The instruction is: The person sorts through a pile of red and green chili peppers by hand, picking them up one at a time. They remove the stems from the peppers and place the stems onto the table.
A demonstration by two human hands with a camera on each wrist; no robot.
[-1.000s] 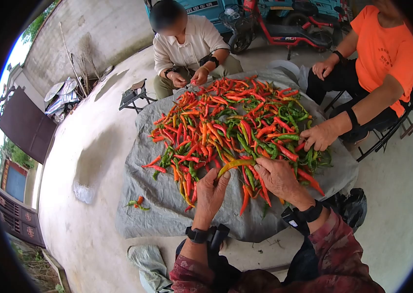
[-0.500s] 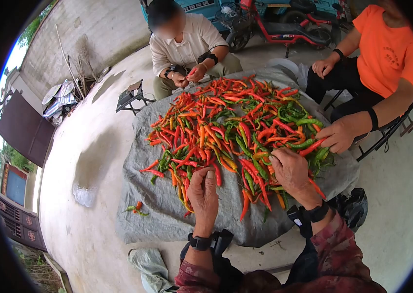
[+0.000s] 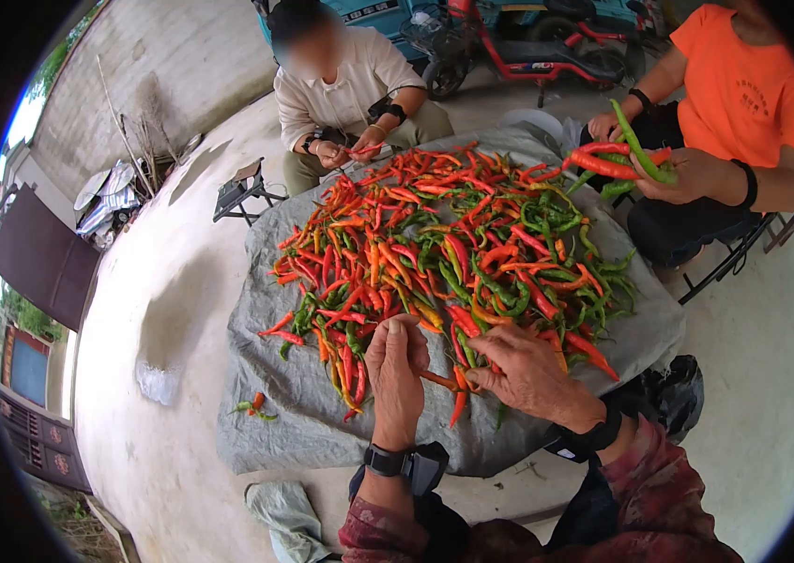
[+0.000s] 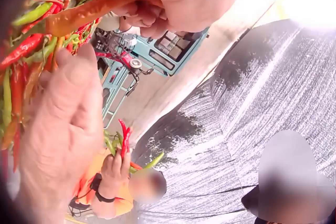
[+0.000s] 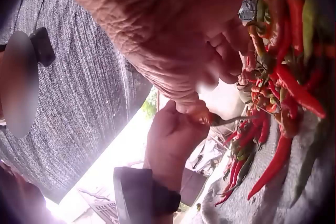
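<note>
In the head view, the left hand [image 3: 399, 371] and the right hand [image 3: 533, 377] are coming together above the near edge of the cloth-covered surface [image 3: 261, 436], and an orange-brown pepper [image 3: 436, 379] is now bridging them; half a second ago the right hand was reaching into the pile of peppers [image 3: 392, 258], so the work is apparently moving on to another piece. Past the right edge, a person in orange [image 3: 744, 89] is now lifting a red and green bunch [image 3: 603, 167], after having a hand down at the pile. In the left wrist view, the left hand's grip is closing snugly round one end of the pepper, fingers curling, while the stem end is pointing away from it, beside the right thumb. In the right wrist view, the stem [image 5: 231, 120] is showing, jutting out towards the pile; the right grip is partly curling, though whether it is pinching anything I cannot tell.
</note>
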